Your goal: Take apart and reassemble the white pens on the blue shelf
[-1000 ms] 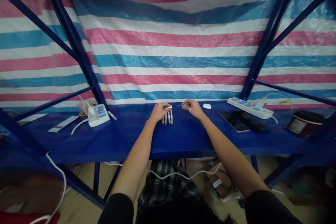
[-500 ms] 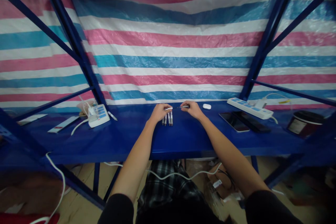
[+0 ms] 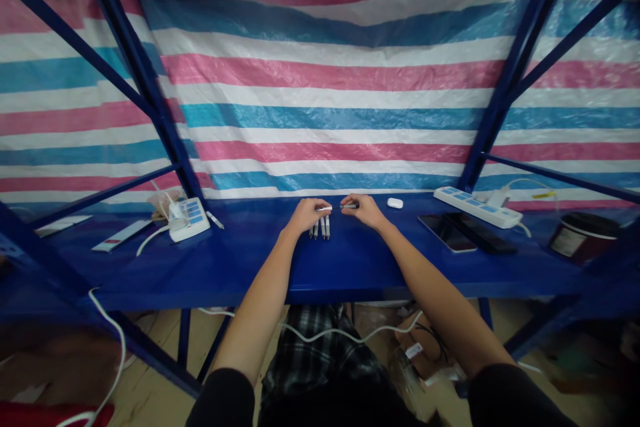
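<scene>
Behind the blue table [image 3: 225,263], a striped plastic sheet [image 3: 325,73] fills most of what I get at my end. On the tabletop I have a white power strip [image 3: 475,207] at the right and another power strip [image 3: 193,221] at the left, with two dark flat devices [image 3: 447,233] lying just in front of the right one.

Between the strips, both of my hands are occupied. The left hand [image 3: 306,215] pinches a slim white piece [image 3: 326,208] between thumb and fingers; the right hand [image 3: 369,210] pinches a slim dark piece [image 3: 348,206] the same way. Both pieces lie roughly level, ends facing, just past a row of four slim pens [image 3: 323,228] on the table. A small white case [image 3: 395,203] sits beyond the right hand.

The change I notice is in that pair. Half a second ago a thin length ran from the right-hand piece almost to the white one; now I make out a darker, blunter end and a small clear gap. As I judge it, the dark piece has been turned or shifted in the fingers, and the two are near but not joined. Finer detail is too small for me to tell. The four pens haven't moved.
</scene>
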The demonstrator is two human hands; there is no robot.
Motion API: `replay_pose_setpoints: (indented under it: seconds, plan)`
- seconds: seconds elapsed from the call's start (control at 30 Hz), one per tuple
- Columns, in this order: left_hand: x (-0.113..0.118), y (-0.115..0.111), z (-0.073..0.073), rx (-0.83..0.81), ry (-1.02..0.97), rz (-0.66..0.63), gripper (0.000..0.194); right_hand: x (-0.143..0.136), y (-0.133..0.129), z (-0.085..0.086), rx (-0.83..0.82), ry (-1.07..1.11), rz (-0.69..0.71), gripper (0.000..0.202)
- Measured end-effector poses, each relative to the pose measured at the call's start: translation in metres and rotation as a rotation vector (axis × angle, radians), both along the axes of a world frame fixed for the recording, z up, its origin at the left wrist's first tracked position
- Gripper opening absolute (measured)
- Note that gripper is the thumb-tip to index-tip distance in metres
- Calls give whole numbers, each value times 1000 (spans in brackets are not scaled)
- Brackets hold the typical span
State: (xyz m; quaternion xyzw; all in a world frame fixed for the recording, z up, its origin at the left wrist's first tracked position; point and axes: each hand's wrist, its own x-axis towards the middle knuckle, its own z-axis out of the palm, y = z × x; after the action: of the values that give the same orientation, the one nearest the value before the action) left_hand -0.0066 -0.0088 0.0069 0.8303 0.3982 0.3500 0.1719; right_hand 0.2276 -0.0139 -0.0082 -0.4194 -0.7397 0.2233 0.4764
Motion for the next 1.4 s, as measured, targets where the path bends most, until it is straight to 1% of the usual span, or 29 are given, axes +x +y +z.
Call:
replay_pose_setpoints:
  seconds: [0.2,0.4,0.53,0.63,0.73,0.87,1.1,1.4]
  plan:
    - [4,-7,4,-50,-11,-67,25,-6,-2,0,44,-41,54,18]
    - [5,-11,6,-89,34,-93,35,-10,-6,3,82,-29,85,17]
    - [5,-10,5,-84,-11,-113,29,-10,-7,2,59,-18,102,18]
    - [5,-8,4,-56,-37,-97,26,-10,-6,1,12,13,103,22]
    - [5,-7,4,-34,-45,-69,26,-11,-6,0,-17,-28,99,27]
    - [6,-9,5,-3,-60,-48,20,-12,-6,0,-11,-2,137,34]
    - [7,-10,6,40,-79,-52,18,-10,-8,1,-23,-78,138,31]
    - [7,-7,2,74,-82,-51,16,-11,-13,6,-57,-134,133,36]
